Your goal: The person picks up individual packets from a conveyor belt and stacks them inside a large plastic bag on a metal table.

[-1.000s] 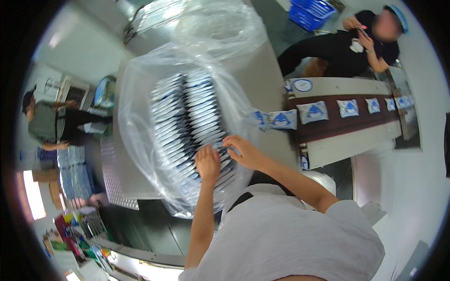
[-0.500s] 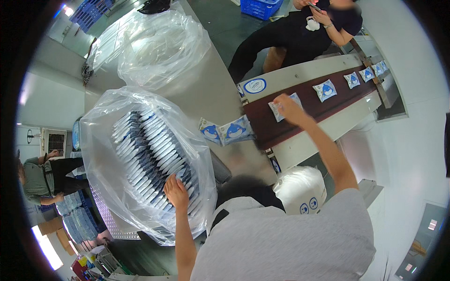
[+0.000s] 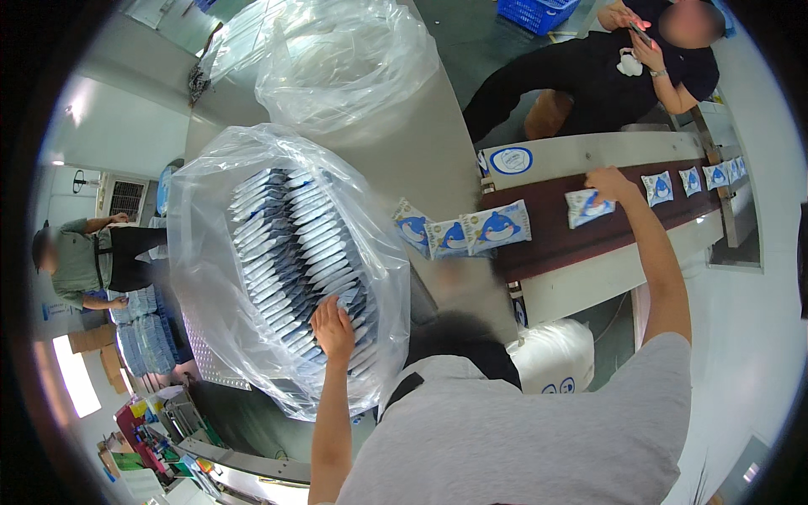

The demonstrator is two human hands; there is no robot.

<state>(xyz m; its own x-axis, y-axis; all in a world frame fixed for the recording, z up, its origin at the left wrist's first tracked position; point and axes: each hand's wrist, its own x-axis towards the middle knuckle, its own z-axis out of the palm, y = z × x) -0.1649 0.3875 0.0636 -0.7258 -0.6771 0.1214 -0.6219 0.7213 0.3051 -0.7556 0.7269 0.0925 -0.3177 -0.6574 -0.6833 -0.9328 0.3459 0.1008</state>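
My left hand (image 3: 334, 330) is inside a large clear plastic bag (image 3: 202, 252), its fingers bent together around the edge of a small blue-and-white packet (image 3: 348, 296) near the near end of the stacked rows. Two rows of upright packets (image 3: 324, 240) fill the bag's middle. Out to the right, my right hand (image 3: 613, 183) pinches the upper edge of a pillow-shaped packet (image 3: 587, 209) over the dark red conveyor belt (image 3: 547, 244). Three overlapping packets, one of them the largest-looking packet (image 3: 497, 227), lie at the belt's left end.
More packets (image 3: 657, 188) line the belt toward its far right. Another crumpled clear bag (image 3: 345, 67) lies behind on the grey table (image 3: 404, 160). A person in black (image 3: 581, 76) sits beyond the conveyor; another person (image 3: 84, 261) stands far left. A white sack (image 3: 551, 353) is below the belt.
My right hand has moved along the belt to another packet. A third packet now lies with the two at the belt's left end. My left hand stays at the rows; the whole view has shifted.
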